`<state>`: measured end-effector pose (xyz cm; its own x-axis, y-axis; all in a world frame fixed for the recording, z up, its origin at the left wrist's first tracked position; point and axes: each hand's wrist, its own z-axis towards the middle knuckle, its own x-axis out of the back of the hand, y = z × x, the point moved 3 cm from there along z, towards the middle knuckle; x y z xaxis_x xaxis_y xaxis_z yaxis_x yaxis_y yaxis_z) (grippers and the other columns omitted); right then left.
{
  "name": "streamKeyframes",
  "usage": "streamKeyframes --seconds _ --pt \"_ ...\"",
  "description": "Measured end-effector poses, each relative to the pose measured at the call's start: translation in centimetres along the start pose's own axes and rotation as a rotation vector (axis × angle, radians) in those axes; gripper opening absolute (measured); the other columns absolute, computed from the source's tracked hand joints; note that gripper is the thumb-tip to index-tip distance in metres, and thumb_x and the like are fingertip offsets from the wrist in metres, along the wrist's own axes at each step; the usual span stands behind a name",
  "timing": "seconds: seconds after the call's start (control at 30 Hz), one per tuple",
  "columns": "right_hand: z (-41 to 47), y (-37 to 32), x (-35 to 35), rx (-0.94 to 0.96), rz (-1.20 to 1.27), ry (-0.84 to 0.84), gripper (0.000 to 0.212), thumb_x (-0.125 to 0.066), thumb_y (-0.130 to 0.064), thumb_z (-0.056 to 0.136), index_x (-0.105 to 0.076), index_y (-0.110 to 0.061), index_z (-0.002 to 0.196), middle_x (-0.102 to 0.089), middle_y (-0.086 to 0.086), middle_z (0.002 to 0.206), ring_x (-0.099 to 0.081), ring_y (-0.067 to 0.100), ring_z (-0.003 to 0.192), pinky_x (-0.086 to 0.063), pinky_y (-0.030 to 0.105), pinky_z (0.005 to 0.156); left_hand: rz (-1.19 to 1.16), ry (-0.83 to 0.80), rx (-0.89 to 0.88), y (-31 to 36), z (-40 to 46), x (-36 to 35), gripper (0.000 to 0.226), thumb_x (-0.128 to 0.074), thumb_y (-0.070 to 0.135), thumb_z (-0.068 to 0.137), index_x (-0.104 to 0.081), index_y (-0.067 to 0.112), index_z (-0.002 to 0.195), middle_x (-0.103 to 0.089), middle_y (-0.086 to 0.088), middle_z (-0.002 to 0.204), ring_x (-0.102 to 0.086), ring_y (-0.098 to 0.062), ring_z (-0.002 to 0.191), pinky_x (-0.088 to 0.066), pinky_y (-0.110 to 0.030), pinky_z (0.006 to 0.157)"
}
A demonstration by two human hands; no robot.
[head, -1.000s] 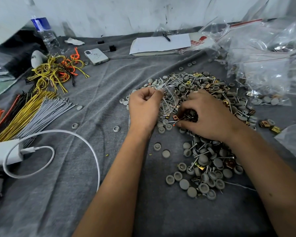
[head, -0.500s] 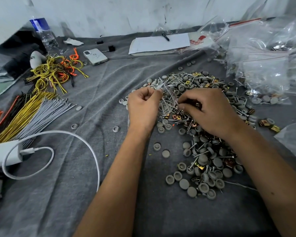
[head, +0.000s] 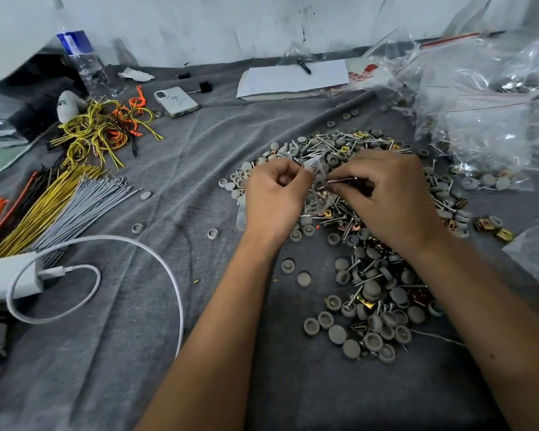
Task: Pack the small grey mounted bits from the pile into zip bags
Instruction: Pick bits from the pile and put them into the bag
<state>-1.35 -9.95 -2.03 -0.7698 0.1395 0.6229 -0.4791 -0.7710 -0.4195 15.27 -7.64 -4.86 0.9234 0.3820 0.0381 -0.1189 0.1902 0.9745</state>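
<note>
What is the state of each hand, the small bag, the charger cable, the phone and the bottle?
left hand: fingers curled, holding the small zip bag
right hand: pinching a screw at the bag mouth
small zip bag: held above the pile
white cable: plugged into the charger
phone: lying back up
water bottle: upright

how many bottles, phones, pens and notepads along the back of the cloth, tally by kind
water bottle: 1
phone: 1
pen: 1
notepad: 1
total: 4
</note>
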Motion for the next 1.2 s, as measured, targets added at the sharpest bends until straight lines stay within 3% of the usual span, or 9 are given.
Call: streamKeyframes --seconds 0.2,0.3,0.43,0.5,0.63,0.8,0.97,1.07,1.2 --pt "-0.1 -0.7 -0.4 0.04 0.017 0.007 0.018 -0.082 -0.009 0.086 -0.081 -0.006 0.104 -0.077 0.008 0.098 -0.07 0.018 0.088 -0.057 0.03 0.084 -0.037 -0.013 0.028 0.2 -0.1 -0.1 0.024 -0.068 0.021 0.085 -0.06 0.011 0.066 -0.044 -0.008 0.054 -0.037 -0.026 0.055 -0.032 -0.04 0.054" --pt "0.0 -0.3 0.1 -0.004 0.057 0.078 0.017 -0.08 -0.015 0.089 -0.081 -0.007 0.104 -0.074 0.005 0.097 -0.069 0.015 0.087 -0.057 0.026 0.08 -0.063 0.015 0.03 0.3 -0.1 0.1 0.027 -0.068 0.02 0.087 -0.057 0.011 0.063 -0.043 -0.012 0.061 -0.035 -0.027 0.058 -0.03 -0.042 0.057" --pt "0.0 0.4 0.5 -0.118 0.067 0.171 0.022 -0.081 -0.019 0.088 -0.08 -0.009 0.108 -0.075 0.002 0.094 -0.067 0.01 0.082 -0.054 0.018 0.076 -0.046 0.075 0.036 0.2 0.1 0.4 0.028 -0.068 0.02 0.085 -0.054 0.012 0.062 -0.041 -0.007 0.06 -0.032 -0.019 0.055 -0.029 -0.031 0.055" --pt "-0.1 0.7 0.3 -0.202 0.089 0.136 0.026 -0.083 -0.021 0.086 -0.077 -0.014 0.11 -0.073 -0.005 0.086 -0.067 0.004 0.074 -0.053 0.012 0.071 -0.06 0.095 0.046 0.1 0.1 0.5 0.024 -0.068 0.02 0.084 -0.056 0.009 0.065 -0.04 -0.008 0.061 -0.032 -0.019 0.056 -0.028 -0.03 0.055" --pt "-0.3 1.5 -0.1 -0.286 0.039 0.021 0.019 -0.086 -0.017 0.082 -0.072 -0.02 0.094 -0.065 -0.013 0.076 -0.063 -0.002 0.065 -0.045 0.005 0.058 -0.077 0.127 0.051 0.1 0.3 0.7 0.027 -0.068 0.015 0.087 -0.055 0.01 0.064 -0.04 -0.008 0.062 -0.031 -0.021 0.06 -0.029 -0.036 0.06" --pt "-0.5 1.7 -0.5 -0.299 -0.077 -0.158 0.018 -0.083 -0.003 0.082 -0.079 -0.015 0.096 -0.061 -0.012 0.076 -0.055 -0.011 0.066 -0.038 -0.002 0.062 -0.023 0.145 0.042 0.0 0.4 0.9 0.043 -0.066 0.009 0.091 -0.045 0.02 0.055 -0.038 0.006 0.052 -0.03 -0.008 0.048 -0.029 -0.025 0.052" --pt "-0.5 1.5 -0.2 -0.31 -0.081 -0.156 0.022 -0.077 0.0 0.084 -0.08 -0.016 0.099 -0.069 -0.008 0.082 -0.057 -0.009 0.069 -0.038 -0.002 0.066 0.008 0.165 0.04 0.1 0.3 1.1 0.034 -0.066 0.007 0.091 -0.053 0.015 0.06 -0.043 0.009 0.049 -0.034 -0.007 0.045 -0.032 -0.022 0.05" --pt "-0.4 1.3 -0.2 -0.261 -0.177 -0.215 0.01 -0.082 -0.017 0.086 -0.08 -0.018 0.095 -0.072 -0.002 0.092 -0.058 0.006 0.076 -0.038 0.011 0.07 0.028 0.169 0.025 0.1 0.3 1.1 0.03 -0.066 0.008 0.09 -0.056 0.012 0.063 -0.043 0.008 0.05 -0.034 -0.008 0.048 -0.032 -0.024 0.052" --pt "-0.4 1.5 -0.6 -0.265 -0.277 -0.269 0.011 -0.078 -0.026 0.09 -0.076 -0.016 0.093 -0.057 -0.003 0.093 -0.051 0.013 0.085 -0.037 0.025 0.078 0.029 0.176 0.03 0.1 0.2 1.1 0.029 -0.066 0.008 0.091 -0.057 0.01 0.064 -0.042 0.006 0.052 -0.033 -0.01 0.05 -0.032 -0.028 0.057"
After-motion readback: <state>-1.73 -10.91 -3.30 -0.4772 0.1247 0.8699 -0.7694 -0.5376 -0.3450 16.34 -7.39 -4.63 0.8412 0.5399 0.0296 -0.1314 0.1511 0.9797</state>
